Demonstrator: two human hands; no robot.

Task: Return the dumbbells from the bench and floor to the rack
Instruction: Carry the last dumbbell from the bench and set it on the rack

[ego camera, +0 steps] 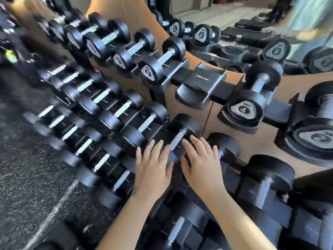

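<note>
Both hands are out over one dumbbell (182, 129) that lies in a low row of the rack (179, 76). The left hand (153, 170) and the right hand (201, 166) are flat and side by side, and the shiny bar shows between them. The fingers (158, 147) are straight and spread a little. They pinch nothing and curl round nothing. I cannot tell if they rest on the dumbbell or hang just over it. I think this is the part of the job where a dumbbell is being put in its place in the rack. If so, the next move is to lift the hands off and check that it sits snug and will not roll. After that comes the trip for another one from the bench or the floor (27, 168). One seat (201, 82) in the top row has no dumbbell in it, next to the 4 dumbbell (246, 108), so one may belong there. The near end of the dumbbell is hidden under the hands. No bench shows at all, and I see no loose dumbbell on the bit of floor at the left. The rows at the left are blurred, so their numbers cannot be read. The mirror (225, 17) at the top shows more dumbbells, but they are small and hard to make out.
</note>
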